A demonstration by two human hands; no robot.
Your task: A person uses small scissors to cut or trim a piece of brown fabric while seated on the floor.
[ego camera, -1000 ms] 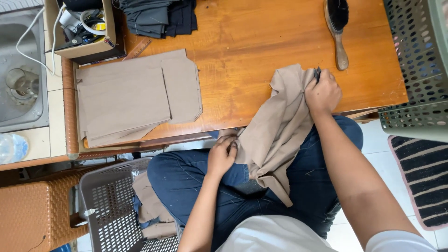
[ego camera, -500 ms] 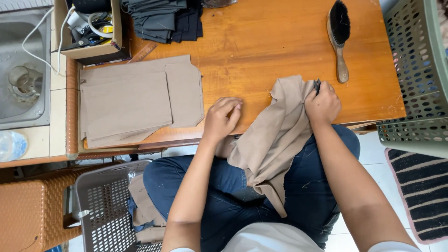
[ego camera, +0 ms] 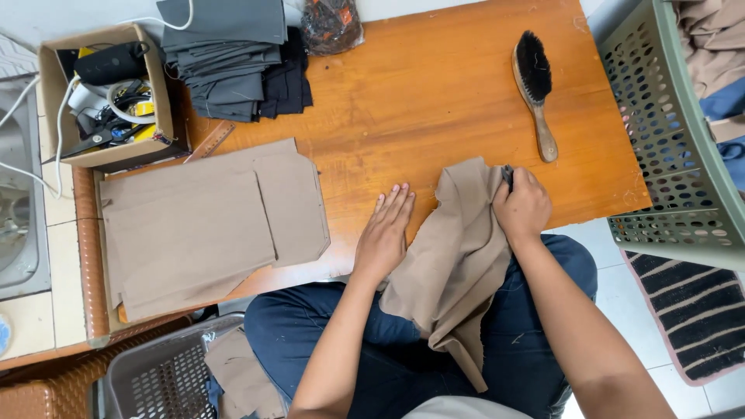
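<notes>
At the near edge of a wooden table (ego camera: 434, 101), centre right: one piece of tan fabric (ego camera: 458, 264), crumpled, its upper part lying on the tabletop and the rest hanging over the edge onto the person's lap in dark blue trousers (ego camera: 372, 365). Right hand (ego camera: 521, 208): fingers curled and closed on the fabric's upper right edge, with a small dark object, too small to identify, showing at the fingertips. Left hand (ego camera: 386, 237): palm down, flat on the tabletop, fingers straight and slightly apart, touching the fabric's left edge. On the table's left part: flat stack of tan cut fabric pieces (ego camera: 209, 225), squared, well apart from the hands. Far left corner: open cardboard box (ego camera: 163, 101) holding tape rolls, a dark case and white cable. Beside it, far edge: folded stack of grey and black cloth (ego camera: 233, 58); next to that, a small dark plastic bag (ego camera: 332, 25). Far right of the tabletop: wooden-handled brush (ego camera: 533, 89) with black bristles, lying just beyond the right hand. Right of the table: green perforated laundry basket (ego camera: 667, 155) containing tan cloth. Lower left, on the floor: grey perforated basket (ego camera: 155, 380) with tan scraps. Lower right: striped mat (ego camera: 698, 310).
</notes>
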